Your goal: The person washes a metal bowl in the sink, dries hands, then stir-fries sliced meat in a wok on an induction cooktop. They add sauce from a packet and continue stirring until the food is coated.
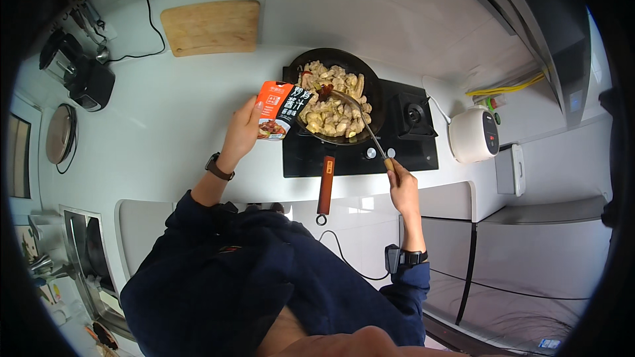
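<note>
My left hand [242, 129] grips a red and black sauce pouch [279, 110], which bears writing and a food picture. The pouch is tilted, its right end over the left rim of a dark wok [373, 72]. Pale chunks of cooked meat [342, 121] fill the wok, and a dark red patch of sauce [325, 91] lies on them near the pouch. In my right hand [404, 186] is the wooden-ended handle of a metal spatula [369, 131], its head in among the meat. The wok's reddish-brown handle [325, 186] points towards me.
The wok sits on the left side of a black gas hob [357, 163]; a bare burner [413, 115] is at its right. A white rice cooker [471, 134] stands further right. A wooden cutting board [211, 28] leans on the back wall, and a blender [82, 72] stands far left.
</note>
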Demonstrator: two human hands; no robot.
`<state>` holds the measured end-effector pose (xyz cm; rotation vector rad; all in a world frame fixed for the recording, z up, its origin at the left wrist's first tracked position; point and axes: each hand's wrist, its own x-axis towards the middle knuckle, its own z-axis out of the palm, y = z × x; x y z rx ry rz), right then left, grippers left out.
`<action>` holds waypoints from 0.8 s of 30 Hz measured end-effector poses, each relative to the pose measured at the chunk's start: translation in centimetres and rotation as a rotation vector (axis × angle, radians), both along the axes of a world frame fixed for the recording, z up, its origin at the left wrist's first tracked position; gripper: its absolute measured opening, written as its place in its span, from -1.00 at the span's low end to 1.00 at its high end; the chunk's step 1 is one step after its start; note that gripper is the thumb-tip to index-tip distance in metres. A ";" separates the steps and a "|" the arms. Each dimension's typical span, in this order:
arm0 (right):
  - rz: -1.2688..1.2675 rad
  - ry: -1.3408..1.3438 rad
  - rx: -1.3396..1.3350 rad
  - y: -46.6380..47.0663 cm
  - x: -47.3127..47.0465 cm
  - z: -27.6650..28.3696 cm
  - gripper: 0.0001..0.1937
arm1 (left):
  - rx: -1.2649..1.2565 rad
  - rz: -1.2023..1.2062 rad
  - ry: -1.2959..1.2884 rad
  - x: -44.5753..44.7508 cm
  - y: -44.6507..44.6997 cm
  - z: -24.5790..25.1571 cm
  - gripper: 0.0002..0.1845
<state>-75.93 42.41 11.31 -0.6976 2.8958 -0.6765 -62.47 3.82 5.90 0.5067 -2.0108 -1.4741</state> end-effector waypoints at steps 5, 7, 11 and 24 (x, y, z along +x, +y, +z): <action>-0.161 -0.264 -0.101 -0.4 2.0 0.8 -0.62 | -0.171 0.064 -0.068 0.2 -0.1 0.8 -0.70; -0.122 -0.200 -0.136 -0.7 3.4 1.1 -0.61 | -0.182 0.073 -0.077 0.0 0.1 1.1 -0.71; -0.144 -0.117 -0.200 -1.9 6.1 0.8 -0.61 | -0.225 0.087 -0.103 -0.7 0.0 1.6 -0.71; -0.073 0.086 0.134 -5.5 5.5 -2.9 -0.55 | -0.450 0.134 0.089 1.3 -1.4 3.9 -0.69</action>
